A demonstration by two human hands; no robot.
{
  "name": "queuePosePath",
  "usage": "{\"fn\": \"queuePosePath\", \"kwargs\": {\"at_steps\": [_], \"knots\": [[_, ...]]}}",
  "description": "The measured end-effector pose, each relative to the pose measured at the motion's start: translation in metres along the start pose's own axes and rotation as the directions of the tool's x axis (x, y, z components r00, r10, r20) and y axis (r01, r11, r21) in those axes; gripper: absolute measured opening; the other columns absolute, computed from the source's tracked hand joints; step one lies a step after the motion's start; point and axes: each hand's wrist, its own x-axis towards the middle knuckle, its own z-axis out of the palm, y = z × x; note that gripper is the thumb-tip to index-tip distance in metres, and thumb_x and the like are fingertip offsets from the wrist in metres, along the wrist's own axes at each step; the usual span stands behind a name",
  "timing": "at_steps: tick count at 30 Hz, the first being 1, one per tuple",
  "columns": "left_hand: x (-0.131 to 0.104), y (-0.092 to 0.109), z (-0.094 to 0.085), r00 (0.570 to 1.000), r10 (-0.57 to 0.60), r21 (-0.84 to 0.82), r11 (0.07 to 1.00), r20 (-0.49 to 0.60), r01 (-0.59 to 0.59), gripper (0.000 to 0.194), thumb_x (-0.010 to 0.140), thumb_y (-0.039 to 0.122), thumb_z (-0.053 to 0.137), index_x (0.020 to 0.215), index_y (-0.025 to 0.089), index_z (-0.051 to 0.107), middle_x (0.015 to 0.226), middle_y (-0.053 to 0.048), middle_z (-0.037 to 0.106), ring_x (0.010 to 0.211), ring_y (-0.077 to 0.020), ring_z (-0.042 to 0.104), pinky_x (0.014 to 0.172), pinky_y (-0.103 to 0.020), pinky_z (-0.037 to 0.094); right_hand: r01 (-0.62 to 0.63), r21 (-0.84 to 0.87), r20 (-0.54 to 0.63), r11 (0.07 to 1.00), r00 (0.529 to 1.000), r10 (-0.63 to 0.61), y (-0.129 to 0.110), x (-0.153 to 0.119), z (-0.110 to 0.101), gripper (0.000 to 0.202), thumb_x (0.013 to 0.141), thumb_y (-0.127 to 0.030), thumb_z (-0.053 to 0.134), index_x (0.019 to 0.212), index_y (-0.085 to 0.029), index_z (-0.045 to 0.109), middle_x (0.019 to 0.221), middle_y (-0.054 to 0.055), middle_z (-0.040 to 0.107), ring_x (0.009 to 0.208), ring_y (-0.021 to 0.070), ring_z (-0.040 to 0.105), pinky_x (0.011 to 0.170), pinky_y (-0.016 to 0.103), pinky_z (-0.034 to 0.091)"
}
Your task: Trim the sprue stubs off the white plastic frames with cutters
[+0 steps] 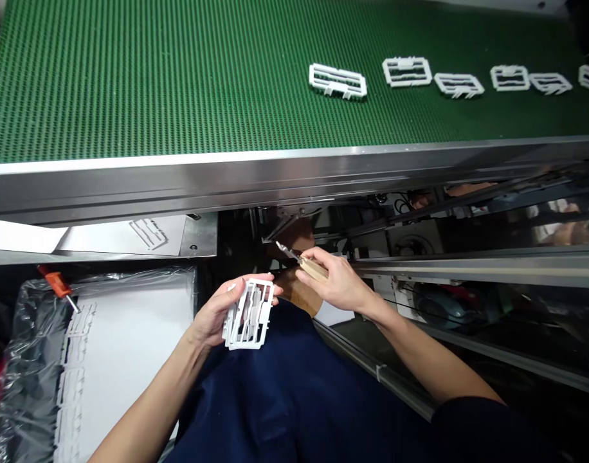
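Green ribbed belting [154, 83] spans the top of the frame behind a metal rail [275, 172], with a row of white plastic frames [407, 63] lying at its upper right. The step in hand looks like handling a small stack of similar frames [264, 313] at lower center, with a beige-handled tool [314, 269] kept ready beside it. Bringing the two together would, I judge, call for a steady left grip and the tool's metal tip turned down and leftward; it points to the upper left, clear of the stack. The left hand [215, 313] pinches the stack by its upper left edge, thumb over the front, other fingers behind, some tips showing past the upper right corner. The right hand [341, 283] curls its fingers round the handle, just right of the stack.
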Motion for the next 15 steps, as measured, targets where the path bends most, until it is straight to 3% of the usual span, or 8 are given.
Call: {"fn": "queuePosePath", "kwargs": {"at_steps": [5,9,12,15], "knots": [[0.004,0.000,0.000,0.999,0.016,-0.004,1.000,-0.033,-0.017,0.036,0.089,0.033,0.049,0.113,0.009,0.061,0.105,-0.017,0.067,0.091,-0.0251,0.065,0.074,-0.030,0.054,-0.084,0.222,-0.009,0.971,0.996,0.088,-0.005,0.008,0.013,0.023,0.083,-0.037,0.054,0.097,-0.020,0.050,0.089,0.001,0.062,0.078,0.0146,0.058,0.070,0.027,0.044],[0.010,0.000,0.000,1.000,0.008,-0.001,1.000,-0.013,-0.008,0.037,0.088,0.034,0.050,0.112,0.008,0.061,0.103,-0.017,0.068,0.088,-0.0251,0.066,0.073,-0.030,0.055,0.020,0.373,-0.067,0.927,0.998,0.005,-0.021,0.023,0.031,0.029,0.080,-0.036,0.058,0.102,-0.020,0.049,0.087,0.000,0.062,0.075,0.0124,0.059,0.069,0.024,0.045],[0.013,0.000,0.002,1.000,0.020,-0.002,1.000,-0.023,-0.020,0.036,0.088,0.034,0.051,0.111,0.008,0.062,0.099,-0.017,0.069,0.083,-0.0243,0.067,0.068,-0.028,0.055,0.130,0.316,-0.155,0.940,0.984,-0.083,-0.028,0.029,0.037,0.023,0.080,-0.028,0.055,0.101,-0.019,0.050,0.079,-0.002,0.059,0.068,0.0107,0.057,0.065,0.021,0.044],[0.012,0.000,0.005,0.997,0.034,-0.020,0.999,-0.069,-0.036,0.037,0.088,0.034,0.051,0.112,0.008,0.061,0.100,-0.017,0.069,0.087,-0.0257,0.066,0.070,-0.030,0.055,0.152,0.210,-0.249,0.966,0.964,-0.097,-0.022,0.031,0.036,0.023,0.080,-0.024,0.053,0.103,-0.020,0.050,0.082,-0.001,0.059,0.071,0.0118,0.057,0.067,0.022,0.044]]}}
